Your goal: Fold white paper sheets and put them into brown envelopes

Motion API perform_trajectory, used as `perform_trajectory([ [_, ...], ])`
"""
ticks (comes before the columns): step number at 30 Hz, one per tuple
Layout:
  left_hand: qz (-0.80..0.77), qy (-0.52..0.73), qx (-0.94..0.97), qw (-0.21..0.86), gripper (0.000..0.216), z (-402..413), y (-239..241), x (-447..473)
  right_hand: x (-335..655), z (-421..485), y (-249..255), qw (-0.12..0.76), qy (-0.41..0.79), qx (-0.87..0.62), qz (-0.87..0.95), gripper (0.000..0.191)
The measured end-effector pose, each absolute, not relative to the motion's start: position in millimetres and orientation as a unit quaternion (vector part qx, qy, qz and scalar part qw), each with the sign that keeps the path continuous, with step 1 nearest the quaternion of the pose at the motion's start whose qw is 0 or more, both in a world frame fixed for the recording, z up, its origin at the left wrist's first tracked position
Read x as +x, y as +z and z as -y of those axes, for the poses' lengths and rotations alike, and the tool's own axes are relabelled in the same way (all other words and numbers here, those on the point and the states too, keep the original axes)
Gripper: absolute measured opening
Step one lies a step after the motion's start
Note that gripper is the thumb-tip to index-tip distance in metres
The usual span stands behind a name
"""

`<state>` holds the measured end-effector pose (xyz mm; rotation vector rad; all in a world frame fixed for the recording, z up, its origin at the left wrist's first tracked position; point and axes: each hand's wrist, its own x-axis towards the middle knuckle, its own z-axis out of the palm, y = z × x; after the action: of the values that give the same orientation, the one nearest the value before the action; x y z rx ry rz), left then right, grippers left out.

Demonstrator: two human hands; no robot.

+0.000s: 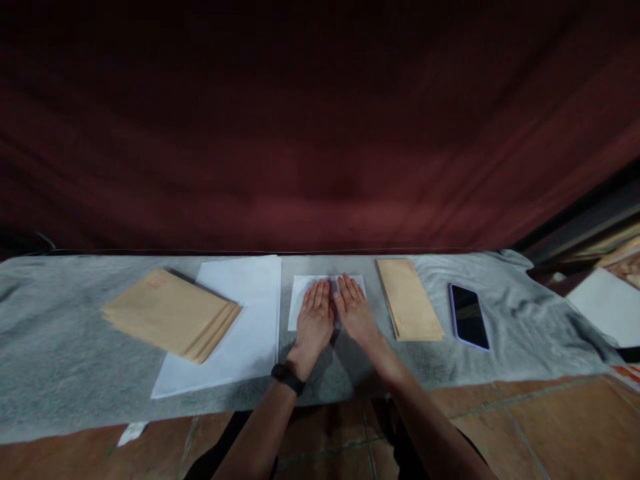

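A small folded white paper (301, 293) lies on the grey cloth (60, 353) straight ahead of me. My left hand (314, 320) rests flat on it, fingers stretched out and together. My right hand (356, 308) lies flat beside it on the same paper, fingers extended. The two hands nearly touch at the thumbs. A black band sits on my left wrist (287, 377). Much of the paper is hidden under my palms.
A stack of brown envelopes (167, 313) lies left, partly on a pile of white sheets (245, 320). Right of my hands is another brown envelope stack (409, 299), then a dark phone (469, 316). A dark red curtain (320, 133) hangs behind. Tiled floor (550, 427) shows below.
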<state>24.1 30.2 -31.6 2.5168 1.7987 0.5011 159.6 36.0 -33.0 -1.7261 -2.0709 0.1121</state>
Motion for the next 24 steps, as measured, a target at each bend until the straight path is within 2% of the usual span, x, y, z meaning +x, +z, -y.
perform_trajectory([
  [6, -0.581, 0.100, 0.807, 0.018, 0.058, -45.5, -36.4, 30.9, 135.9, -50.1, -40.1, 0.220, 0.093, -0.612, 0.754, 0.054],
  [16, -0.655, 0.136, 0.743, -0.014, 0.057, -47.5, -41.4, 8.7, 147.8, -49.3, -49.4, 0.174, -0.021, -0.651, 0.739, 0.053],
  [24, -0.665, 0.175, 0.726, -0.008, 0.060, -35.9, -48.2, -0.1, 176.2, -42.7, -52.9, 0.155, -0.062, -0.661, 0.731, 0.058],
])
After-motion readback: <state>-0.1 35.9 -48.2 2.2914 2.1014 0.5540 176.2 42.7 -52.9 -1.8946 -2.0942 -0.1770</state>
